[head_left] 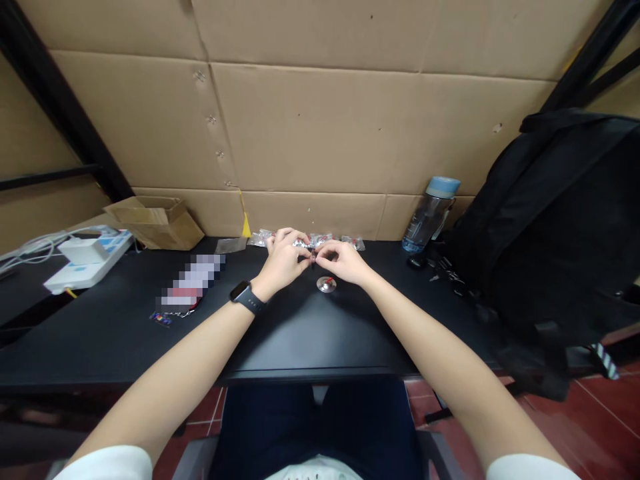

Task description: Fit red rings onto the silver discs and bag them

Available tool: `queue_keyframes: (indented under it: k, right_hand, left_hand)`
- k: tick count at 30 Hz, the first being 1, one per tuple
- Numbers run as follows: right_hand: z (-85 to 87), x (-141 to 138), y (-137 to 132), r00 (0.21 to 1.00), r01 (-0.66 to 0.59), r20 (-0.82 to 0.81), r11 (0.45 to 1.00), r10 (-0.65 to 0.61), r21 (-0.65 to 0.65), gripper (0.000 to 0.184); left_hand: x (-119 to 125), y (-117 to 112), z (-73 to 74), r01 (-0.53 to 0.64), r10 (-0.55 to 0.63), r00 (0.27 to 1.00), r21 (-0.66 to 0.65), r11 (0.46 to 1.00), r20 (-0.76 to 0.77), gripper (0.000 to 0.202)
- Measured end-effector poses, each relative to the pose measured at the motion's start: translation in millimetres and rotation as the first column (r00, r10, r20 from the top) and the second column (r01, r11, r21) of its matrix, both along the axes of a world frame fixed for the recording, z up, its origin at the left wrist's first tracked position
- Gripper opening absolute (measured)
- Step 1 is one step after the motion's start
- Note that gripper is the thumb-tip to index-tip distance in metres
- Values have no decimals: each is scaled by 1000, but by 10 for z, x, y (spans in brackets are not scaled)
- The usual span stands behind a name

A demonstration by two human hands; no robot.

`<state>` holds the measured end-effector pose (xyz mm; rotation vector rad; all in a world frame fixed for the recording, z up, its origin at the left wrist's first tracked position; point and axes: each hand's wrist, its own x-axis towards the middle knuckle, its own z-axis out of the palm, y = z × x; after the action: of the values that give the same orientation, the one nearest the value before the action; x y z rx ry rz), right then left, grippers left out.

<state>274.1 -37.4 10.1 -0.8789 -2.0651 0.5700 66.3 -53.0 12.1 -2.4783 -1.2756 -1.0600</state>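
Both hands meet above the middle of the black table (310,340). My left hand (286,257), with a dark watch (246,295) on its wrist, pinches a small dark reddish piece (313,259) between thumb and fingers. From the other side my right hand (345,261) pinches at the same piece; its exact kind is too small to make out. Just below the hands lies a round silvery metal disc (327,285) with a red strip at its centre. Behind the fingers, partly hidden, runs a row of clear plastic packets (353,243) with shiny and red contents.
A blue-lidded bottle (431,213), keys (445,268) and a black backpack (555,240) stand or lie to the right. On the left are an open cardboard box (157,223), a white power strip (90,263) and a pixelated item (193,283). Cardboard (320,127) walls the back.
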Motion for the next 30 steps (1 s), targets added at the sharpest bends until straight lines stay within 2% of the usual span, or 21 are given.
queue_keyframes:
  k: [7,12,14,18,22,26,30]
  right_hand:
    - [-50,-16,22,999,31,41,999,-32,13,12]
    - [-55,-4,35,999,41,9,999,-41,12,8]
    - [-56,8,45,999,50,-3,998,-50,23,8]
    - [-60,35,64,998,50,30,998,-52,41,8]
    - [-63,47,74,998,29,51,999,-30,32,9]
    - [-64,31,62,999,22,44,1000,-22,1,6]
    - [-53,10,34,998,23,50,1000,-22,-17,5]
  left_hand:
    - [13,-47,28,25,-24,999,17,1000,-37,11]
    - [-2,-27,40,52,-52,998,3,999,-26,8]
    - [-16,-11,43,65,-65,998,-11,998,0,12]
    - [-53,24,38,142,-137,989,-94,985,52,29]
    - [-79,54,8,236,-238,971,-205,950,15,37]
    - [-98,72,-30,245,-256,966,-241,939,-17,38]
    - [-111,86,-64,203,-238,965,-267,942,-107,33]
